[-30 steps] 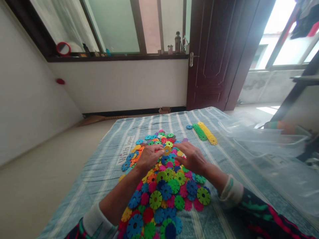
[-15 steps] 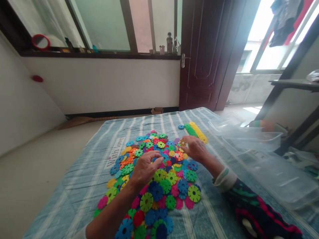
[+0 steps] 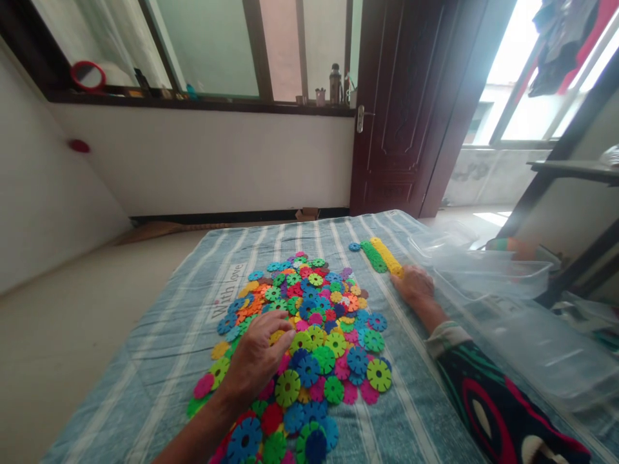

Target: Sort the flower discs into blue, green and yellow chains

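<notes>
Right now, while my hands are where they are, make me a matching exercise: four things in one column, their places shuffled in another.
1. Right hand
2. Green row
3. "With love" lettering
4. Left hand

A. On the striped cloth, left of the pile of discs
B. Over the pile of discs
C. At the near end of the yellow row
D. Along the yellow row's left side

Pairs: 1-C, 2-D, 3-A, 4-B

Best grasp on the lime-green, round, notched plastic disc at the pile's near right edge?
I'd pinch the rim of the lime-green, round, notched plastic disc, coming from above right. It looks thin, its face is uncovered, and striped blue-and-white cloth borders the pile there; neighbouring discs crowd its left.
</notes>
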Demonstrator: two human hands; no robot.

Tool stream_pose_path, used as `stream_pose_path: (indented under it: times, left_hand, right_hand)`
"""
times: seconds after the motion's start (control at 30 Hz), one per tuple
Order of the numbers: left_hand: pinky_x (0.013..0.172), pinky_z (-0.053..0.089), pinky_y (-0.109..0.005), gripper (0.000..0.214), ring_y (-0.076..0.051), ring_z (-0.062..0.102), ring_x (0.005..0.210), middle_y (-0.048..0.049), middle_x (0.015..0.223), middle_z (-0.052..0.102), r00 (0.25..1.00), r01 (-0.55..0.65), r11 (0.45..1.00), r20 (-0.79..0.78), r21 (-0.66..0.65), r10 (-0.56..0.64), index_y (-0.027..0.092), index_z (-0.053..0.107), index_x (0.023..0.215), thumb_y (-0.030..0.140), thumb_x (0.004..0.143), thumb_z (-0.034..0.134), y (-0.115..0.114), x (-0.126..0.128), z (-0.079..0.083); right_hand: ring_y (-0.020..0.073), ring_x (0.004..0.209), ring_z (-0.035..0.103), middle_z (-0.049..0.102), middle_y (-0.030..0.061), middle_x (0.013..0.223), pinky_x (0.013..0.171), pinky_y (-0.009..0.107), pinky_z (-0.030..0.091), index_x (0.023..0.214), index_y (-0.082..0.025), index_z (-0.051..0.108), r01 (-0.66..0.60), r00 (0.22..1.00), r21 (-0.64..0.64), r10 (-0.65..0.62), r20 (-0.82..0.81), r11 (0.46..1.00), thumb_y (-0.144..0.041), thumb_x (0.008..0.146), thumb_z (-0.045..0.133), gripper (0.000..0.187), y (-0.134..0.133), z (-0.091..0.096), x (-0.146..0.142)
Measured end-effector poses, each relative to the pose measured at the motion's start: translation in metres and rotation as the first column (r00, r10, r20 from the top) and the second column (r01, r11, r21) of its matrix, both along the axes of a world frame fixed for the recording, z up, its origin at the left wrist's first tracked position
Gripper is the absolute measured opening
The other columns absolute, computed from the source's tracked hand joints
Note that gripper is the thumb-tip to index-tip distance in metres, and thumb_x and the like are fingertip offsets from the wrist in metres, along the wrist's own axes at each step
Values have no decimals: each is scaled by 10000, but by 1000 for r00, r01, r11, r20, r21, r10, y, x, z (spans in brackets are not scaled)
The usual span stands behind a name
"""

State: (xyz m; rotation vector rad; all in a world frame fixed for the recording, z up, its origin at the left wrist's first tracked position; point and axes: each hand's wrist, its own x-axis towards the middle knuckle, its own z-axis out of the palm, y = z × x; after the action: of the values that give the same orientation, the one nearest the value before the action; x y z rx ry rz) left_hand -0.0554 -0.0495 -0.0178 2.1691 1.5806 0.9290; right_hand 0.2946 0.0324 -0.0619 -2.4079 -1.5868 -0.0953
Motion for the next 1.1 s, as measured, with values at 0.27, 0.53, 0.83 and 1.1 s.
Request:
stream_pose_path:
  times: [0.27, 0.53, 0.83, 1.1]
  left_hand:
    - [996, 441, -417, 241, -268, 608, 1055, -61, 1045, 707, 998, -53, 998, 18, 15, 53, 267, 705, 694, 457, 722, 561, -5, -18, -11]
    - [994, 445, -432, 230, -282, 605, 1065, -60, 1058, 701, 996, -89, 996, -15, 30, 89, 279, 701, 686, 453, 724, 555, -11, -26, -11]
    - [958, 468, -429, 245, -277, 604, 1051, -77, 1031, 706, 991, -81, 981, -93, 174, 99, 241, 686, 717, 418, 775, 525, -16, -32, -9]
    - [934, 485, -473, 242, -285, 600, 1052, -105, 1037, 695, 982, -52, 967, -165, 251, 95, 195, 697, 753, 358, 811, 526, -24, -31, -13]
  right_hand:
    - [303, 1031, 581, 639, 175, 1047, 811, 391, 432, 1024, -115, 639, -6, 1000, -8, 6, 16, 1000, -458, 876, 480, 406, -1, -5, 2]
    - [307, 1041, 574, 631, 173, 1049, 815, 390, 430, 1035, -105, 641, -6, 1000, -14, 6, 8, 1000, -460, 879, 466, 426, -3, -4, 3]
    - [302, 1029, 575, 629, 181, 1043, 824, 384, 427, 1021, -99, 644, -7, 1000, -18, 7, 5, 1000, -484, 865, 481, 447, -4, -5, 4]
    - [325, 1040, 564, 618, 205, 1062, 804, 415, 422, 1045, -84, 629, -4, 1000, -14, 4, -15, 1000, -486, 862, 493, 462, -4, -9, 7]
